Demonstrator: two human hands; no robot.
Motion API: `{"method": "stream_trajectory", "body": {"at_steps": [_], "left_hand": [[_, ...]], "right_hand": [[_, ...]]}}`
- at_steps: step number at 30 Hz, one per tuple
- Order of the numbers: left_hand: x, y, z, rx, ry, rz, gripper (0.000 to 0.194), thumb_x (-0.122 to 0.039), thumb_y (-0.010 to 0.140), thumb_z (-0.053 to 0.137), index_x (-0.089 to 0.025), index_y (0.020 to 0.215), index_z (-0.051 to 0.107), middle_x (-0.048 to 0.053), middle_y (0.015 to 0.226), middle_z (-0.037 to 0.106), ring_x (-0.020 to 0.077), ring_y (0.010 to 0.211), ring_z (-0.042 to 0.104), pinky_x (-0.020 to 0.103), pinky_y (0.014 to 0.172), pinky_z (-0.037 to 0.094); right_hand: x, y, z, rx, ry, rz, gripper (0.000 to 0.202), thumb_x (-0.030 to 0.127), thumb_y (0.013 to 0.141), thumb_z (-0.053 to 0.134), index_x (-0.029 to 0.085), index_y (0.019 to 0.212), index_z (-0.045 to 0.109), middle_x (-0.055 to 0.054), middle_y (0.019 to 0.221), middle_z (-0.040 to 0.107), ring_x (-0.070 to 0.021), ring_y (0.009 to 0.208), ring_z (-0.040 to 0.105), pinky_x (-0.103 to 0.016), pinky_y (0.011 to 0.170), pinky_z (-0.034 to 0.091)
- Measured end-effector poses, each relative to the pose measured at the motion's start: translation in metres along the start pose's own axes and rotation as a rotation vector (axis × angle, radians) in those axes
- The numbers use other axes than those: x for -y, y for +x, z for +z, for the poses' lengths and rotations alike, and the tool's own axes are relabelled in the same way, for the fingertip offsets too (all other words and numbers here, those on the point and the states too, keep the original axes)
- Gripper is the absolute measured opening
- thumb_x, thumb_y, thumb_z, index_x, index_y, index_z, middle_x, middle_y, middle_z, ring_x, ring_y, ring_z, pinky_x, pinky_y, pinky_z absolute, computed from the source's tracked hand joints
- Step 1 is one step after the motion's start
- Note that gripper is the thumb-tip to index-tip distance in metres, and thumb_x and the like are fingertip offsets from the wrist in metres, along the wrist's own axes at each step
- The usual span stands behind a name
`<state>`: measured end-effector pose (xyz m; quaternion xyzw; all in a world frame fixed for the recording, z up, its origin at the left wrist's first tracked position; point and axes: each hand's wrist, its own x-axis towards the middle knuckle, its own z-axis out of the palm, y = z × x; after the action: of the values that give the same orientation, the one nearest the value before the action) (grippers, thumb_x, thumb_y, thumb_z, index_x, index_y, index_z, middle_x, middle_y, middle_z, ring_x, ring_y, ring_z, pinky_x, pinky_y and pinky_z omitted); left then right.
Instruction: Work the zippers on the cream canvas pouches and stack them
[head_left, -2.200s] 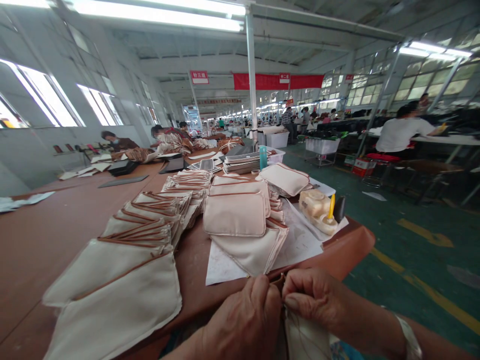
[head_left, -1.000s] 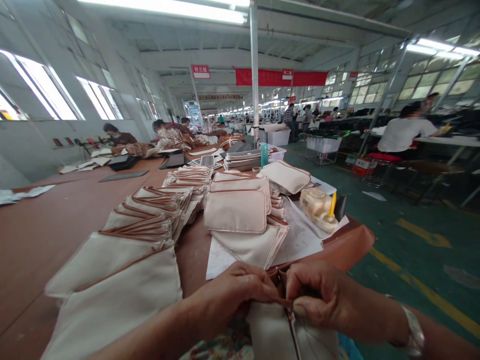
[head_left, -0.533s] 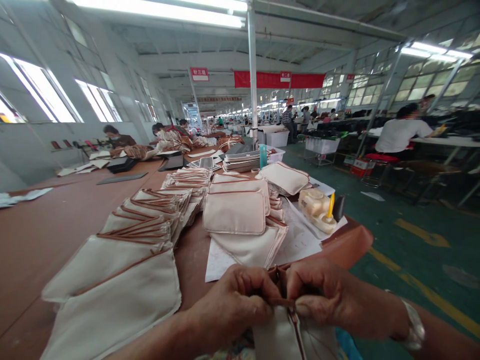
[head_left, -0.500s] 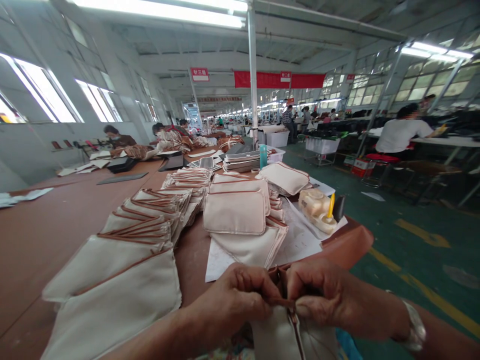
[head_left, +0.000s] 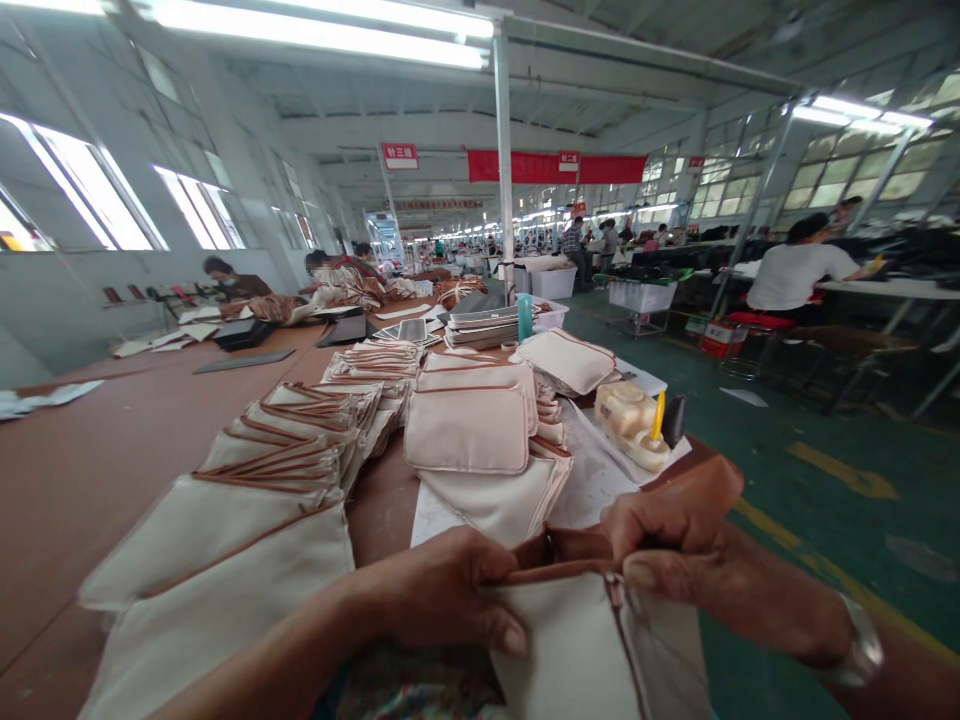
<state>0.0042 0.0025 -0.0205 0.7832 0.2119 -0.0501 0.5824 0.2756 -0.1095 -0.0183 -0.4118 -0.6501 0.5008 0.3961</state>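
Note:
Between my hands, at the bottom of the view, is a cream bag (head_left: 562, 635) with brown trim along its upper edge and a zipper down its front. My left hand (head_left: 457, 590) grips the left part of that edge, its thumb lying over the cream face. Close to the zipper's top end, my right hand (head_left: 675, 545) pinches the trim between thumb and fingers. The bag's mouth gapes a little, with brown lining showing. Its lower part is cut off by the frame. Just beyond lies a stack of cream pouch pieces (head_left: 469, 430) with brown piping.
Overlapping cream panels (head_left: 247, 580) run up the brown table (head_left: 172, 420) on the left. A glue container (head_left: 634, 415) with a yellow-handled tool stands on white paper at the right. Farther back are a teal bottle (head_left: 524, 316) and a metal post (head_left: 504, 170). Co-workers sit at other tables.
My hands have moved apart along the bag's top edge, the left one leftward and the right one rightward and up. More of the bag's front and opening now shows.

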Motion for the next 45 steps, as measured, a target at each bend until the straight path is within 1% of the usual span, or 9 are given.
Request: {"method": "stream_trajectory", "body": {"at_steps": [5, 8, 11, 15, 19, 23, 29, 36, 45], "left_hand": [[-0.001, -0.002, -0.017, -0.029, 0.229, 0.074, 0.052, -0.059, 0.081, 0.064, -0.016, 0.059, 0.045, -0.005, 0.058, 0.03, 0.0096, 0.056, 0.027, 0.023, 0.05, 0.021], [-0.035, 0.008, -0.001, -0.071, 0.359, 0.265, 0.045, -0.05, 0.086, 0.064, -0.015, 0.062, 0.048, -0.005, 0.06, 0.031, 0.0094, 0.057, 0.029, 0.023, 0.053, 0.023], [-0.056, 0.016, 0.001, -0.064, 0.399, 0.222, 0.045, -0.05, 0.085, 0.065, -0.015, 0.061, 0.051, -0.006, 0.059, 0.027, 0.0081, 0.056, 0.028, 0.021, 0.05, 0.021], [-0.024, 0.006, -0.037, 0.08, 0.283, -0.091, 0.046, -0.059, 0.072, 0.073, -0.014, 0.072, 0.063, -0.005, 0.058, 0.044, 0.0095, 0.056, 0.037, 0.02, 0.049, 0.025], [0.022, -0.011, -0.066, 0.049, 0.071, -0.115, 0.059, -0.066, 0.062, 0.075, -0.013, 0.089, 0.068, -0.002, 0.07, 0.055, 0.0121, 0.062, 0.044, 0.021, 0.057, 0.035], [0.018, -0.009, -0.048, -0.071, -0.009, 0.013, 0.058, -0.064, 0.064, 0.076, -0.013, 0.089, 0.066, 0.0, 0.076, 0.057, 0.0127, 0.068, 0.047, 0.022, 0.065, 0.038], [-0.022, 0.012, -0.009, -0.04, -0.022, 0.119, 0.05, -0.053, 0.062, 0.082, -0.012, 0.086, 0.068, -0.002, 0.076, 0.052, 0.0115, 0.068, 0.042, 0.019, 0.059, 0.035], [-0.019, 0.011, -0.011, -0.042, -0.037, 0.092, 0.05, -0.052, 0.061, 0.083, -0.011, 0.087, 0.07, -0.003, 0.072, 0.05, 0.0114, 0.067, 0.04, 0.019, 0.058, 0.032], [-0.022, 0.015, -0.007, -0.057, -0.106, -0.005, 0.035, -0.04, 0.069, 0.079, -0.01, 0.085, 0.072, -0.003, 0.064, 0.052, 0.009, 0.058, 0.039, 0.02, 0.052, 0.029]], "right_hand": [[-0.001, 0.0, -0.036, 0.07, -0.07, 0.15, 0.05, 0.06, 0.092, 0.048, 0.016, 0.083, 0.068, -0.006, 0.08, 0.061, -0.019, 0.073, 0.054, -0.03, 0.067, 0.041], [0.005, 0.018, -0.017, 0.213, -0.099, 0.089, 0.056, 0.065, 0.091, 0.044, 0.016, 0.097, 0.069, -0.006, 0.091, 0.063, -0.021, 0.084, 0.056, -0.03, 0.074, 0.043], [0.006, 0.035, 0.016, 0.34, -0.182, -0.02, 0.046, 0.06, 0.077, 0.069, 0.014, 0.08, 0.065, 0.004, 0.07, 0.049, -0.0126, 0.066, 0.045, -0.022, 0.06, 0.036], [-0.003, 0.037, 0.021, 0.277, -0.209, -0.081, 0.043, 0.051, 0.089, 0.06, 0.012, 0.072, 0.064, 0.004, 0.065, 0.039, -0.01, 0.06, 0.036, -0.022, 0.055, 0.029], [-0.021, 0.026, -0.01, 0.242, -0.209, -0.057, 0.04, 0.048, 0.091, 0.058, 0.011, 0.087, 0.072, -0.001, 0.075, 0.052, -0.0148, 0.071, 0.049, -0.025, 0.064, 0.037], [-0.044, 0.024, -0.025, 0.186, -0.378, 0.039, 0.037, 0.047, 0.088, 0.062, 0.013, 0.077, 0.071, -0.003, 0.077, 0.058, -0.0163, 0.071, 0.053, -0.026, 0.067, 0.042], [-0.022, 0.033, 0.01, 0.205, -0.093, -0.003, 0.039, 0.045, 0.093, 0.055, 0.016, 0.12, 0.059, -0.008, 0.107, 0.062, -0.0213, 0.093, 0.058, -0.032, 0.081, 0.046], [-0.032, 0.035, 0.051, 0.02, 0.03, -0.134, 0.028, 0.043, 0.089, 0.062, 0.016, 0.089, 0.054, -0.002, 0.09, 0.053, -0.0156, 0.08, 0.046, -0.026, 0.07, 0.04], [-0.034, 0.032, 0.048, 0.031, 0.155, -0.054, 0.023, 0.038, 0.087, 0.066, 0.016, 0.083, 0.058, 0.001, 0.078, 0.049, -0.0133, 0.071, 0.041, -0.023, 0.063, 0.034]]}}
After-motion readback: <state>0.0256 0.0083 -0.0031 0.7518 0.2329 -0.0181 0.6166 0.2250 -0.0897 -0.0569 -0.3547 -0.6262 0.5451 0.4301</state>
